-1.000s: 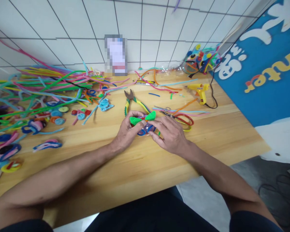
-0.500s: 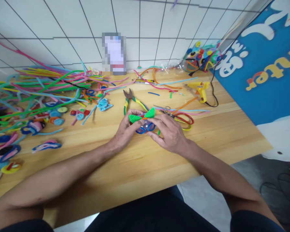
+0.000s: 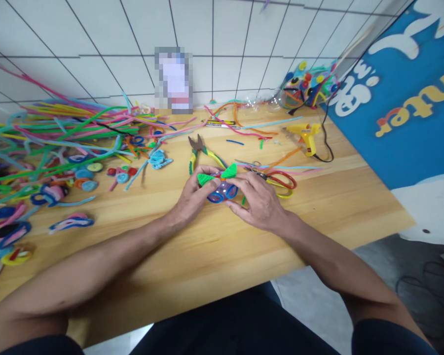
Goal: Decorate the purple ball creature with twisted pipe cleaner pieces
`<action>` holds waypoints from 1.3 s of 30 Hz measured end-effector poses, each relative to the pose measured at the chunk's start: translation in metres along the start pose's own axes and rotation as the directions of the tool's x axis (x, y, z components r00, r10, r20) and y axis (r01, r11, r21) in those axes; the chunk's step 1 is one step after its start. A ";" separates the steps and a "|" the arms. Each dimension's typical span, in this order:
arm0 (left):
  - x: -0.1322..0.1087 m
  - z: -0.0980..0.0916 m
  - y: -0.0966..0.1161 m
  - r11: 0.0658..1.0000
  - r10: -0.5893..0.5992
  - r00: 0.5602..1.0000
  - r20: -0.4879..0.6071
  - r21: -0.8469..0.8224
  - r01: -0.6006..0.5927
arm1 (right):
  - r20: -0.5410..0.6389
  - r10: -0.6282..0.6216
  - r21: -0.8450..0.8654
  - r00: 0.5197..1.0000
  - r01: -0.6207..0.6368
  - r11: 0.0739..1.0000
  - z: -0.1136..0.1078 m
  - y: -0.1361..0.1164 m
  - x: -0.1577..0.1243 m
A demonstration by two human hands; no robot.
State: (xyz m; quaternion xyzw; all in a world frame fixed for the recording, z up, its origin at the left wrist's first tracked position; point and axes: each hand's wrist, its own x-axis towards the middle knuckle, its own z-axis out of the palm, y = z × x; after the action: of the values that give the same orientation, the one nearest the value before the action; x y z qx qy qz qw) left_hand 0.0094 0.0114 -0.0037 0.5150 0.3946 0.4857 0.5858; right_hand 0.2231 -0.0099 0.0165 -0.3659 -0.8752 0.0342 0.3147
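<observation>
Between my two hands is a small pipe-cleaner craft figure [image 3: 217, 198], a clear ball with blue rings on its front and two green pointed pieces on top. My left hand [image 3: 192, 197] grips it from the left, thumb on the front near the red and orange band. From the right, my right hand [image 3: 261, 201] holds it with the fingertips at the band and the thumb lower down. A short green pipe-cleaner end [image 3: 243, 200] shows under the right fingers. Just beyond my hands lie pliers [image 3: 197, 144] with their handles spread, and scissors [image 3: 281, 183] partly behind my right hand.
A yellow glue gun [image 3: 306, 137] with a black cord lies at the back right, near a clear ball filled with coloured parts [image 3: 311, 86]. Pipe cleaners [image 3: 77, 125] heap up at the left, with finished-looking pieces [image 3: 72, 223] nearer. A blurred-out phone [image 3: 175, 81] leans on the tiled wall.
The craft figure has tipped slightly, so more of its clear front and red band shows. Both hands stay on it in nearly the same place.
</observation>
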 end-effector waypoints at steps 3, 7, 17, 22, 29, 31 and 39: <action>0.001 0.000 -0.001 1.000 0.002 1.000 -0.011 -0.006 -0.003 | 0.004 0.007 -0.005 1.000 -0.007 1.000 0.001 0.001 0.000; 0.001 -0.001 -0.001 1.000 -0.004 1.000 -0.003 -0.006 0.004 | -0.002 0.004 -0.012 1.000 -0.004 1.000 0.002 0.001 0.000; 0.000 -0.003 -0.005 0.999 -0.016 1.000 -0.006 -0.047 0.015 | -0.008 -0.007 -0.034 1.000 0.007 0.999 0.002 -0.001 0.001; 0.001 -0.001 -0.004 0.997 -0.031 0.999 -0.008 -0.076 0.030 | -0.021 -0.035 -0.069 0.999 0.033 0.997 0.003 -0.001 0.000; 0.001 -0.002 -0.003 0.995 -0.044 0.999 0.009 -0.085 0.044 | 0.010 0.000 -0.047 1.000 0.000 0.999 0.003 -0.001 -0.001; 0.001 -0.002 -0.005 0.995 -0.045 0.999 0.006 -0.090 0.045 | 0.012 0.007 -0.050 1.000 -0.007 0.999 0.003 -0.001 0.000; 0.001 -0.003 -0.008 0.995 -0.031 1.000 -0.003 -0.100 0.031 | 0.011 0.004 -0.037 1.000 -0.004 0.999 0.003 -0.001 0.000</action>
State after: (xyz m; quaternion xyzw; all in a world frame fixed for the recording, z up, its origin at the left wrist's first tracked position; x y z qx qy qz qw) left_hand 0.0085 0.0131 -0.0121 0.4778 0.3791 0.4968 0.6175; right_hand 0.2206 -0.0103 0.0147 -0.3731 -0.8767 0.0208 0.3030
